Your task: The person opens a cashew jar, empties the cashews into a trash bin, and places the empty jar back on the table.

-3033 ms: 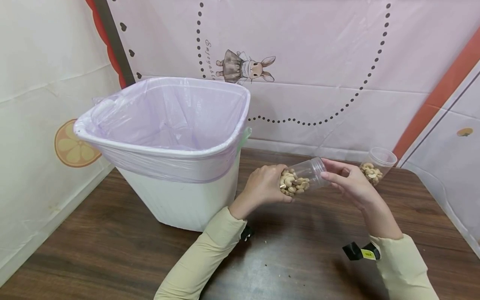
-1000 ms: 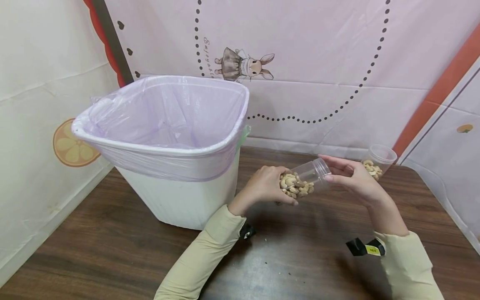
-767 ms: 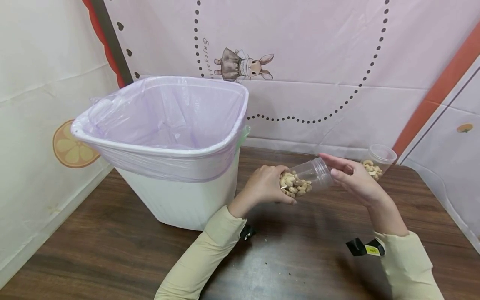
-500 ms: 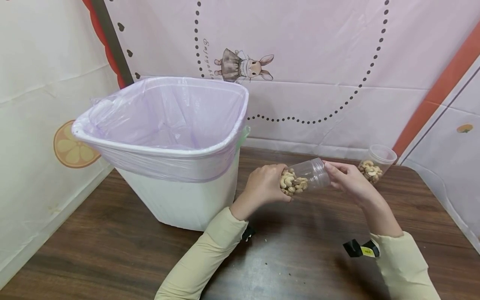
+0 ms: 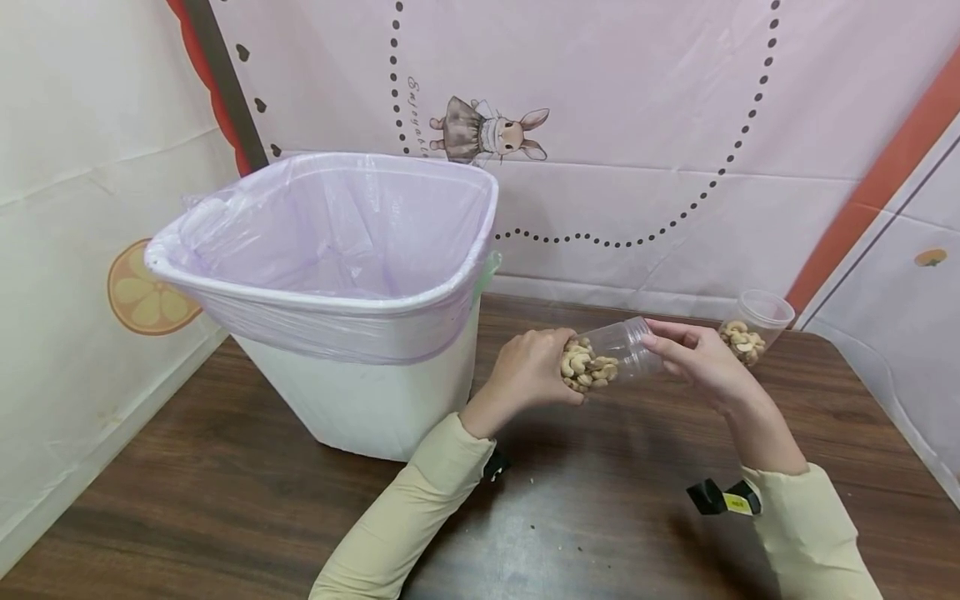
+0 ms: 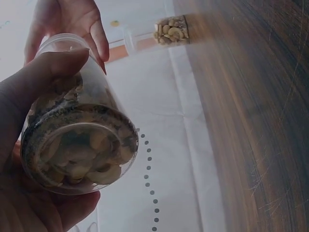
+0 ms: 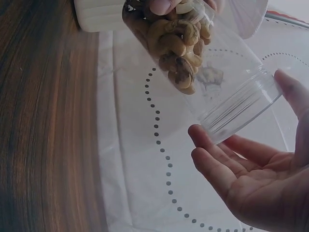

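Note:
My left hand (image 5: pixel 531 372) grips the bottom end of a clear jar (image 5: pixel 619 346) that lies tilted in the air above the table, its threaded end to the right. Cashews (image 5: pixel 587 367) are gathered in the held end. At the threaded end, fingers and thumb of my right hand (image 5: pixel 701 360) touch the rim; in the right wrist view that hand (image 7: pixel 256 179) has its thumb and fingers on either side of the clear rim (image 7: pixel 241 104). The left wrist view shows the jar's base (image 6: pixel 79 154) between my left thumb and fingers.
A white bin (image 5: pixel 360 400) with a purple liner (image 5: pixel 375 333) stands on the left of the wooden table (image 5: pixel 225 500). A second clear container (image 5: pixel 765 308) with cashews stands at the back right, behind my right hand. Small crumbs lie near the front. Printed cloth hangs behind.
Compared with about a second ago, my right hand has shifted slightly left and its fingers lie differently on the rim. The jar has moved very slightly; my left hand still grips it.

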### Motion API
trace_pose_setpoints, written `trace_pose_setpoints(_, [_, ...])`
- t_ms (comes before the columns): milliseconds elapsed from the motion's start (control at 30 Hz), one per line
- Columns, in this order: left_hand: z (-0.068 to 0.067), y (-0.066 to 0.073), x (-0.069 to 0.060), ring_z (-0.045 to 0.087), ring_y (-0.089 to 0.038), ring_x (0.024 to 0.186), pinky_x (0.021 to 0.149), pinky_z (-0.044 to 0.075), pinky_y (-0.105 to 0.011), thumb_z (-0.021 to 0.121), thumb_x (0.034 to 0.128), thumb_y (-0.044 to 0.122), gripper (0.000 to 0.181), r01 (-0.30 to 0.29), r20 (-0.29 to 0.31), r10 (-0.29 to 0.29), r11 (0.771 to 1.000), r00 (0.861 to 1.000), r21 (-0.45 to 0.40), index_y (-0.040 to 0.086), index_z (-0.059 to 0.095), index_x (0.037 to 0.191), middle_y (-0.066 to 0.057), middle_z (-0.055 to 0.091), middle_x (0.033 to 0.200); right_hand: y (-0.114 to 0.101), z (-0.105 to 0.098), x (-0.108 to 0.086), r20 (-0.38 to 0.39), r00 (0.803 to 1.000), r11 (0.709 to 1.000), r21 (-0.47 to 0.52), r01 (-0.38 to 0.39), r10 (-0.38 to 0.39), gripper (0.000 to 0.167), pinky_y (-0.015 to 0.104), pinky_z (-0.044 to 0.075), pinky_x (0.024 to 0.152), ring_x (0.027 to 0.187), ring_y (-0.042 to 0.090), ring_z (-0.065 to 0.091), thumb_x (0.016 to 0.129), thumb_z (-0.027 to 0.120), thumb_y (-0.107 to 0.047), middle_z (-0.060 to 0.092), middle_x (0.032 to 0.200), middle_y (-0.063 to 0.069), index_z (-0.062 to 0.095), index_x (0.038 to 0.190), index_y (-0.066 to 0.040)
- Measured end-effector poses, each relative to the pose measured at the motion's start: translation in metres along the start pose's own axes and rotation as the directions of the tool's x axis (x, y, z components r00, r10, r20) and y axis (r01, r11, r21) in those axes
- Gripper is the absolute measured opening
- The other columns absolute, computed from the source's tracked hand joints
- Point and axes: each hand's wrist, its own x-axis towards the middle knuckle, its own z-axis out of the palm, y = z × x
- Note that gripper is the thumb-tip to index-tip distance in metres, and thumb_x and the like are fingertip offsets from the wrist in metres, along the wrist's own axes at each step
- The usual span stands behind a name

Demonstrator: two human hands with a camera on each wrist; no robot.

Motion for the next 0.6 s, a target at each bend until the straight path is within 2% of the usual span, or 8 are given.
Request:
trace_pose_setpoints(67, [-0.0003, -0.0003, 0.0005, 0.056, -0.009, 0.07, 0.058, 0.044, -0.021, 0.081, 0.0528, 0.044, 0.068, -0.002, 0.011, 0.002, 1.0, 1.0, -0.008, 0.017, 0.059, 0.111, 0.006, 0.064, 0.087, 0.0002, -0.001, -0.0002, 0.004, 1.0, 1.0, -0.021, 0.017, -0.017, 0.059, 0.016, 0.039, 0.05, 0.057, -0.002, 0.044, 0.092, 0.051, -0.016, 0.052, 0.067, -0.014, 0.026, 0.135, 0.015])
trace_pose_setpoints(200, [-0.001, -0.0012, 0.0014, 0.056, -0.01, 0.071, 0.06, 0.044, -0.022, 0.082, 0.0529, 0.044, 0.069, 0.005, 0.042, -0.003, 0.999, 0.999, -0.043, 0.017, 0.059, 0.112, 0.006, 0.064, 0.085, 0.0009, -0.0034, -0.0009, 0.014, 0.997, 0.994, -0.073, 0.078, -0.077, 0.056, 0.013, 0.044, 0.061, 0.071, -0.004, 0.052, 0.092, 0.051, -0.013, 0.056, 0.081, -0.019, 0.028, 0.134, 0.016])
trace_pose_setpoints(300, [-0.0017, -0.0017, 0.002, 0.056, -0.01, 0.071, 0.06, 0.044, -0.022, 0.083, 0.0529, 0.046, 0.071, 0.012, 0.07, -0.006, 0.997, 0.998, -0.077, 0.017, 0.059, 0.113, 0.007, 0.063, 0.085, 0.0026, -0.0041, -0.0013, 0.033, 0.989, 0.989, -0.043, 0.145, -0.143, 0.053, 0.017, 0.049, 0.072, 0.087, 0.0, 0.058, 0.09, 0.052, -0.007, 0.06, 0.098, -0.018, 0.03, 0.132, 0.017])
trace_pose_setpoints(333, [-0.0018, -0.0019, 0.0022, 0.056, -0.009, 0.071, 0.06, 0.044, -0.022, 0.083, 0.0528, 0.046, 0.071, 0.013, 0.077, -0.006, 0.996, 0.997, -0.085, 0.017, 0.059, 0.113, 0.007, 0.063, 0.085, 0.0035, -0.0041, -0.0012, 0.039, 0.986, 0.986, -0.024, 0.166, -0.165, 0.05, 0.017, 0.049, 0.072, 0.087, 0.002, 0.058, 0.09, 0.053, -0.005, 0.061, 0.1, -0.017, 0.034, 0.132, 0.015])
trace_pose_setpoints(400, [-0.0022, -0.0024, 0.0025, 0.055, -0.009, 0.07, 0.06, 0.043, -0.022, 0.082, 0.0526, 0.048, 0.072, 0.012, 0.091, -0.003, 0.995, 0.996, -0.096, 0.017, 0.059, 0.114, 0.007, 0.063, 0.084, 0.005, -0.004, -0.0013, 0.055, 0.977, 0.978, 0.03, 0.205, -0.206, 0.044, 0.018, 0.049, 0.072, 0.09, 0.003, 0.06, 0.088, 0.053, -0.001, 0.062, 0.103, -0.015, 0.044, 0.131, 0.003])
trace_pose_setpoints(533, [-0.0034, -0.0035, 0.0028, 0.055, -0.008, 0.071, 0.061, 0.043, -0.021, 0.082, 0.0526, 0.049, 0.073, 0.005, 0.107, 0.008, 0.993, 0.994, -0.116, 0.017, 0.059, 0.114, 0.008, 0.062, 0.083, 0.0058, -0.0043, -0.0019, 0.102, 0.955, 0.957, 0.107, 0.269, -0.28, 0.04, 0.018, 0.049, 0.076, 0.1, 0.002, 0.058, 0.086, 0.053, 0.006, 0.061, 0.111, -0.013, 0.057, 0.119, -0.017])
trace_pose_setpoints(600, [-0.0047, -0.0036, 0.003, 0.054, -0.008, 0.071, 0.062, 0.043, -0.021, 0.082, 0.0524, 0.05, 0.073, 0.003, 0.11, 0.011, 0.993, 0.994, -0.121, 0.018, 0.059, 0.114, 0.009, 0.061, 0.083, 0.0053, -0.0048, -0.0021, 0.122, 0.945, 0.95, 0.115, 0.291, -0.304, 0.042, 0.017, 0.048, 0.079, 0.105, 0.002, 0.055, 0.086, 0.052, 0.006, 0.059, 0.115, -0.013, 0.057, 0.121, -0.017])
